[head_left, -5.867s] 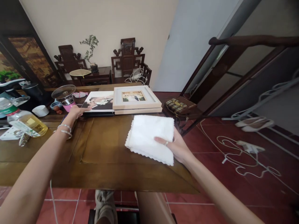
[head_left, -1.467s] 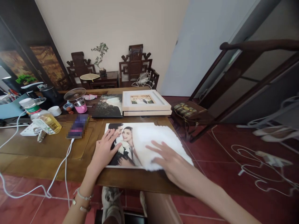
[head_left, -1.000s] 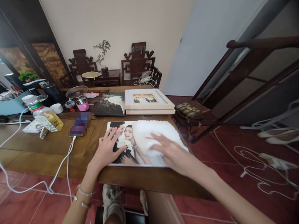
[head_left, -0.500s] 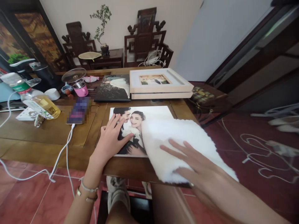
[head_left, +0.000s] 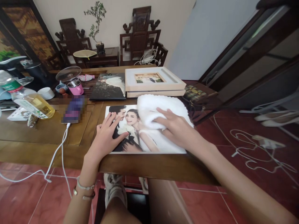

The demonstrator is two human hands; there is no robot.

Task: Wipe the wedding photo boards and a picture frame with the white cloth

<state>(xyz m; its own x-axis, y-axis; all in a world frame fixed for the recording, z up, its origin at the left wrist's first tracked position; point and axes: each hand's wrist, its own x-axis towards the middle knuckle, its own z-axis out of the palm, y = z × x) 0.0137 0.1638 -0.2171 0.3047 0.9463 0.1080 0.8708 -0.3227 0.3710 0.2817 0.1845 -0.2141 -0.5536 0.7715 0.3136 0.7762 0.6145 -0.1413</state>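
Observation:
A wedding photo panel (head_left: 132, 129) lies flat at the front edge of the wooden table. My left hand (head_left: 107, 133) rests on its left part, fingers spread and holding nothing. Over the panel's right side is a fluffy white towel (head_left: 149, 104), bunched and partly folded. My right hand (head_left: 176, 127) grips it, the fingers pressed into the fold. The towel covers the upper right of the panel, while the lower right shows white.
Behind the panel lie a dark photo album (head_left: 108, 88) and stacked pale wooden frames (head_left: 155, 81). To the left are a phone (head_left: 74, 110) on a white cable (head_left: 62, 140), a bottle of yellow liquid (head_left: 35, 102) and a pink cup (head_left: 76, 88).
My right hand has carried the towel up and away from the table's front edge, bunching it. The panel's lower right part has come into view. My left hand keeps its place on the photo.

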